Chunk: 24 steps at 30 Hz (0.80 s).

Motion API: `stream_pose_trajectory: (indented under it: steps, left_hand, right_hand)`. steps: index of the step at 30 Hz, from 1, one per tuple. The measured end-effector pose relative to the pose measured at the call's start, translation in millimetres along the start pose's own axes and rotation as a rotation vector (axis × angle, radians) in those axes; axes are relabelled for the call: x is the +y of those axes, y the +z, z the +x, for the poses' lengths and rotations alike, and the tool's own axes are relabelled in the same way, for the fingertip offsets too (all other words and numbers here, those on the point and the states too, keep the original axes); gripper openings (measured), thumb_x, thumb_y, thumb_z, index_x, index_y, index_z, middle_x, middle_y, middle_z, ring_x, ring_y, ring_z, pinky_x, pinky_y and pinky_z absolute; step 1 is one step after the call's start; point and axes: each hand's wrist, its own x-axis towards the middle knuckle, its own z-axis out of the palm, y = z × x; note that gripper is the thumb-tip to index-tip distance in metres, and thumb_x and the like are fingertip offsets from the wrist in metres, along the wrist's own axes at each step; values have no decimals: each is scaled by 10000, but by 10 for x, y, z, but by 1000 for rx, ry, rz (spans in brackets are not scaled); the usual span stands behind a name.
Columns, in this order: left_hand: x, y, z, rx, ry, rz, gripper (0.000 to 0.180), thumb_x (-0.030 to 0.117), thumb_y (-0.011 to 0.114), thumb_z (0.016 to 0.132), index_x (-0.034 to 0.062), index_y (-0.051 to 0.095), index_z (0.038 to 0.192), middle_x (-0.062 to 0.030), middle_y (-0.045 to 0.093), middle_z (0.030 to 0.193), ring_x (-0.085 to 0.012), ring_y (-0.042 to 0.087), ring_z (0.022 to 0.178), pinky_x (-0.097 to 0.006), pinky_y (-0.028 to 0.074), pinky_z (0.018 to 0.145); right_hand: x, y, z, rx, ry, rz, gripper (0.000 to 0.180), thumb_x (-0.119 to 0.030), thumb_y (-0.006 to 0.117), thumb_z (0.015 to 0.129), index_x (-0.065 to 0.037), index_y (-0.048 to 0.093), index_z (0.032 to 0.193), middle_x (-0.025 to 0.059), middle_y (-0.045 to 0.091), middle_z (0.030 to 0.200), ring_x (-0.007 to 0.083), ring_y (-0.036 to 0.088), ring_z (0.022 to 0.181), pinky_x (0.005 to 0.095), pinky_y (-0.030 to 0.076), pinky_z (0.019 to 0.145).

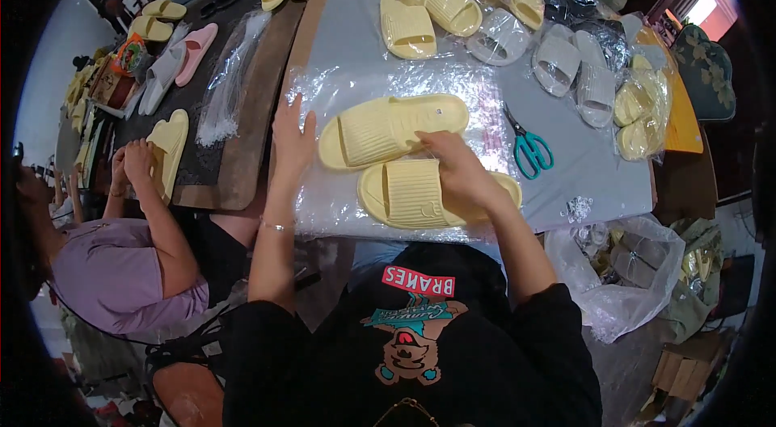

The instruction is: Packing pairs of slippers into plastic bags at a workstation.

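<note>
A pair of pale yellow slide slippers lies side by side on a clear plastic sheet (pixel 339 217) in front of me. The far slipper (pixel 365 136) points its toe to the left, as does the near slipper (pixel 411 194), which has a small outline on its ribbed strap. My right hand (pixel 459 168) is closed over the near slipper's edge, its fingertips reaching the far slipper's footbed. Its inner fingers are partly hidden. My left hand (pixel 293 140) is open, fingers apart, at the left part of the plastic, beside the far slipper's toe.
Teal-handled scissors (pixel 532 152) lie right of the slippers. Bagged yellow slippers (pixel 643 108) and grey slippers (pixel 556 59) cover the table's far right. A plastic bag (pixel 626 290) hangs at the near right corner. On the left, a co-worker (pixel 129 265) handles a yellow slipper (pixel 168 152) at a dark table.
</note>
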Motion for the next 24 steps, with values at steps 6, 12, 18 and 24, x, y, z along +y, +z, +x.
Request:
stream_pose_trajectory:
  steps: [6, 12, 18, 24]
  left_hand:
    - [687, 75, -340, -159, -143, -387, 531, 341, 488, 946, -14, 434, 1336, -258, 441, 1321, -378, 403, 1245, -420, 289, 1062]
    - [899, 304, -311, -187, -1, -186, 617, 446, 531, 896, 35, 442, 1348, -235, 402, 1363, -372, 387, 1262, -572, 186, 1066]
    - [1390, 278, -396, -115, 235, 76, 618, 438, 571, 861, 87, 450, 1354, -227, 349, 1404, -434, 286, 1309, -619, 126, 1070]
    - [1350, 464, -491, -137, 284, 24, 521, 430, 571, 850, 167, 527, 1297, -186, 341, 1419, -408, 235, 1339, -613, 128, 1064]
  right_hand:
    - [493, -356, -26, 247, 147, -539, 505, -93, 656, 778, -66, 517, 1263, 163, 511, 1226, 350, 429, 1162, 429, 337, 999]
    - [611, -58, -76, 424, 171, -352, 519, -65, 621, 749, -74, 505, 1254, 205, 390, 1325, 407, 334, 1226, 503, 267, 1031]
    - [594, -338, 183, 552, 131, -447, 206, -126, 649, 729, -78, 674, 928, 77, 598, 1080, 311, 462, 1083, 438, 328, 944]
    - [763, -246, 444, 413, 192, -519, 179, -247, 714, 698, -103, 690, 802, 50, 635, 880, 278, 502, 986, 418, 355, 870]
